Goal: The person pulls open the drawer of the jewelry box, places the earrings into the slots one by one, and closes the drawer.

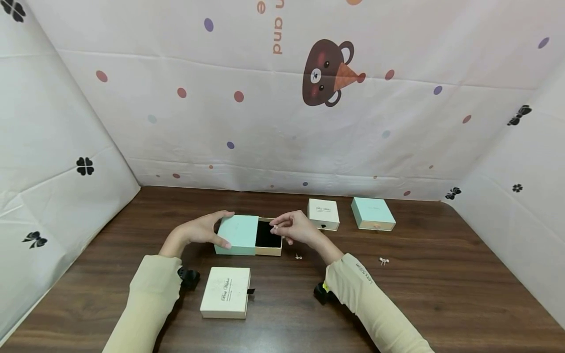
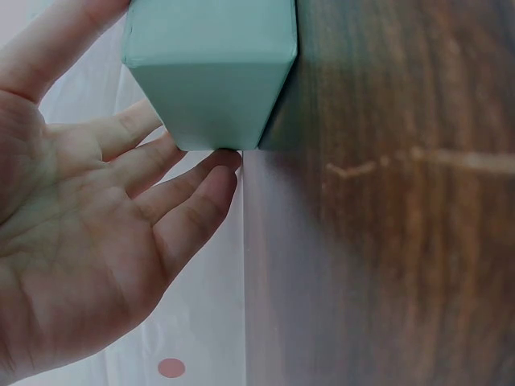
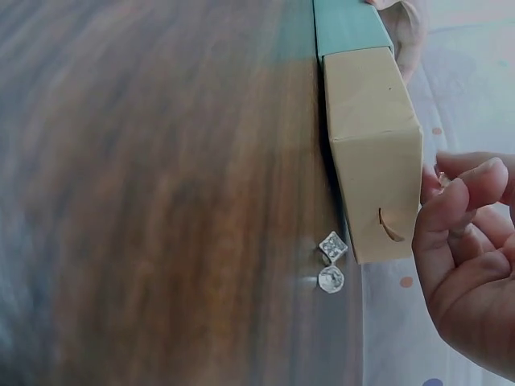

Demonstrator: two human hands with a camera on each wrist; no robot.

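My left hand (image 1: 202, 229) grips the teal box sleeve (image 1: 238, 234) across its width, thumb on the near side and fingers at the far side. From the sleeve's right end a cream drawer (image 3: 376, 100) with a black lining (image 1: 266, 236) is pulled partly out. Over that lining, my right hand (image 1: 300, 228) pinches a tiny shiny earring (image 1: 275, 226) between thumb and fingertips. The right wrist view shows a square stud earring (image 3: 332, 246) and a round stud earring (image 3: 331, 279) on the table beside the drawer's end.
In front lies a white box (image 1: 226, 292) with a black ribbon tab. A small white box (image 1: 323, 214) and a closed teal box (image 1: 373, 213) stand at the back right. More small earrings (image 1: 384, 261) lie on the brown table (image 1: 441, 294), right of my right hand.
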